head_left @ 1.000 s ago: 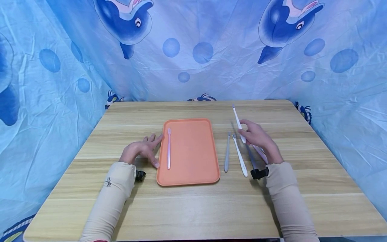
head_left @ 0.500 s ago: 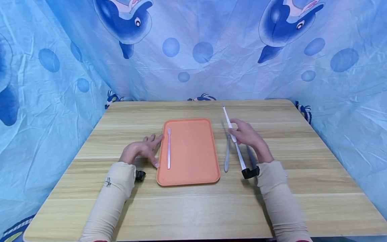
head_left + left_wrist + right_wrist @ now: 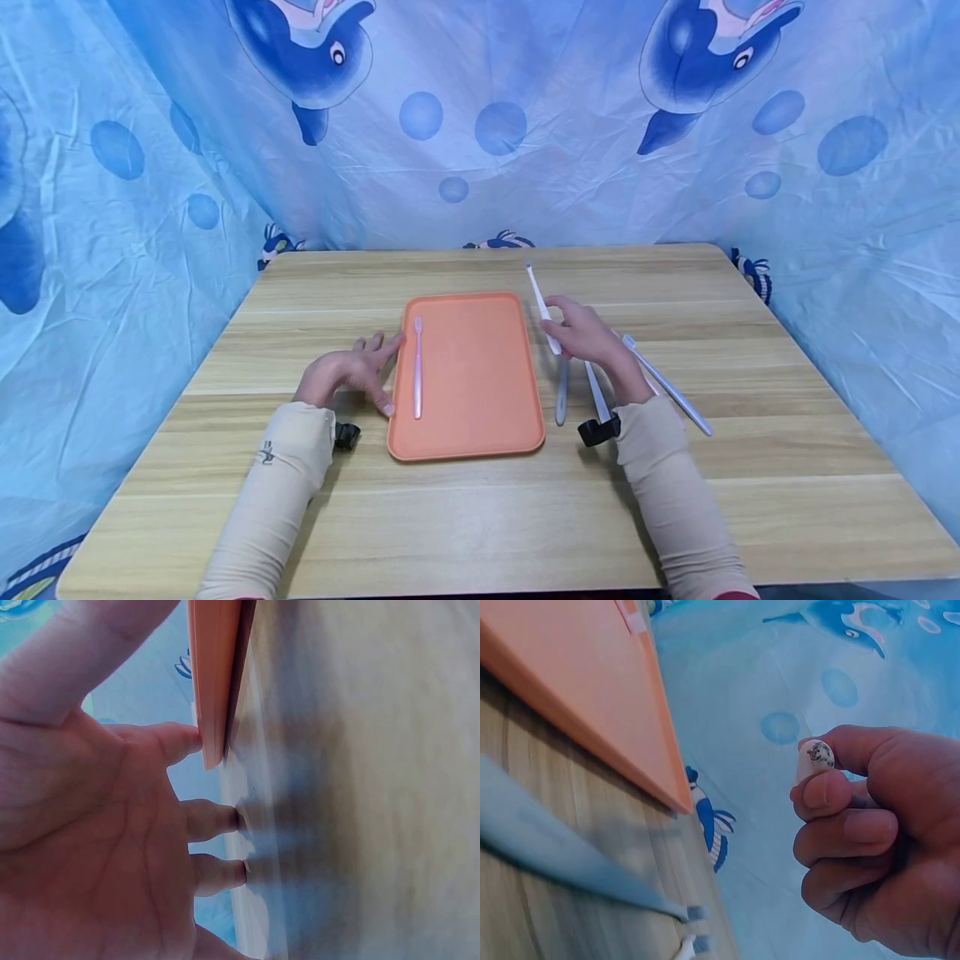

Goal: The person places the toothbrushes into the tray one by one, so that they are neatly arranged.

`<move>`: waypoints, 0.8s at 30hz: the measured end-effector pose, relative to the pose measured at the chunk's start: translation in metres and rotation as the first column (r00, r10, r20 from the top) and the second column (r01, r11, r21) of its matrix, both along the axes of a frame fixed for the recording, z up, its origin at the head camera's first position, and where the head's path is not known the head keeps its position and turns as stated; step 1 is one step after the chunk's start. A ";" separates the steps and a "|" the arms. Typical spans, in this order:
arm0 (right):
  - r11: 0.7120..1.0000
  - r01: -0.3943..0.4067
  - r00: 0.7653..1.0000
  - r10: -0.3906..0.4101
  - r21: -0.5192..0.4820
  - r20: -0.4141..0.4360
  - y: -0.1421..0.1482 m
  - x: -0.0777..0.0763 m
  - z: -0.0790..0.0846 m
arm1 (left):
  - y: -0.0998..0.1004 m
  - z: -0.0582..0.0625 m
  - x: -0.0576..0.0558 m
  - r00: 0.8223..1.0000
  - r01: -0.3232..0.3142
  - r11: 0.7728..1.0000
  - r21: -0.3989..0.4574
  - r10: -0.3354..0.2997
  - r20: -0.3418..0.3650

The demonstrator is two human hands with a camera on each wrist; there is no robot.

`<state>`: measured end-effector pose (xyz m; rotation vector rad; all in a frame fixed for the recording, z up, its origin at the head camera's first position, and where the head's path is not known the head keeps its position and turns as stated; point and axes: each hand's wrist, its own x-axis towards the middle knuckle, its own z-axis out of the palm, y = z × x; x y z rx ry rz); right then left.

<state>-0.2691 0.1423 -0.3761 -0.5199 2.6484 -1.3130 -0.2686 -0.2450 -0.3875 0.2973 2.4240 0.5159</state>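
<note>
My right hand (image 3: 588,336) pinches a white toothbrush (image 3: 542,302) by its handle, above the table just right of the orange tray (image 3: 480,383). In the right wrist view the handle's dark-speckled end (image 3: 821,756) shows between thumb and fingers. A pink toothbrush (image 3: 418,371) lies along the tray's left side. My left hand (image 3: 352,372) has its fingers spread and touches the tray's left edge; the left wrist view shows a fingertip against the tray wall (image 3: 212,682).
Under and beside the right arm lie a grey toothbrush (image 3: 562,396), a white one (image 3: 597,393) and a blue-grey one (image 3: 671,390). A further pinkish one is mostly hidden by the forearm. A blue dolphin-print curtain (image 3: 480,192) hangs behind the wooden table (image 3: 465,525).
My right hand has moved left with the white toothbrush, from above the loose toothbrushes to near the tray's right edge. The left hand has stayed at the tray.
</note>
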 end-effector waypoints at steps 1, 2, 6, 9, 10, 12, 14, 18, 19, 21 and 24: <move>1.000 -0.002 1.000 0.002 0.006 0.000 -0.002 0.000 0.000 | 0.000 0.000 0.000 1.000 0.000 1.000 -0.001 0.000 0.000; 1.000 -0.007 1.000 0.007 0.010 -0.003 -0.005 0.001 0.000 | 0.000 0.000 0.000 1.000 0.001 1.000 0.000 -0.001 0.000; 0.999 -0.028 0.999 0.028 0.026 -0.016 -0.013 0.001 0.001 | 0.000 0.000 0.000 1.000 0.004 1.000 -0.002 -0.004 0.001; 0.999 -0.042 0.999 0.042 0.030 -0.020 -0.020 0.002 0.001 | 0.000 0.001 0.000 1.000 0.004 1.000 -0.005 -0.004 0.004; 0.999 -0.045 0.999 0.045 0.028 -0.020 -0.022 0.002 0.001 | 0.000 0.001 0.000 1.000 0.004 1.000 -0.007 -0.004 0.005; 0.998 -0.052 0.998 0.053 0.026 -0.017 -0.026 0.003 0.002 | 0.001 0.001 0.000 1.000 0.001 1.000 -0.008 -0.001 0.007; 0.998 -0.061 0.998 0.061 0.019 -0.011 -0.030 0.004 0.002 | 0.001 0.001 0.000 1.000 -0.002 1.000 -0.008 0.002 0.009; 0.996 -0.085 0.996 0.085 0.013 -0.014 -0.037 0.004 0.000 | 0.001 0.000 0.000 1.000 -0.004 1.000 -0.003 0.004 0.011; 0.996 -0.088 0.996 0.088 0.011 -0.018 -0.039 0.004 0.000 | 0.001 0.000 0.000 1.000 -0.004 1.000 -0.002 0.004 0.011; 0.995 -0.094 0.995 0.094 0.019 -0.025 -0.043 0.004 -0.001 | 0.000 0.000 0.000 1.000 -0.003 1.000 0.000 0.003 0.010; 0.994 -0.103 0.994 0.104 0.032 -0.030 -0.048 0.004 -0.001 | 0.000 0.000 0.000 1.000 -0.003 1.000 0.000 0.003 0.011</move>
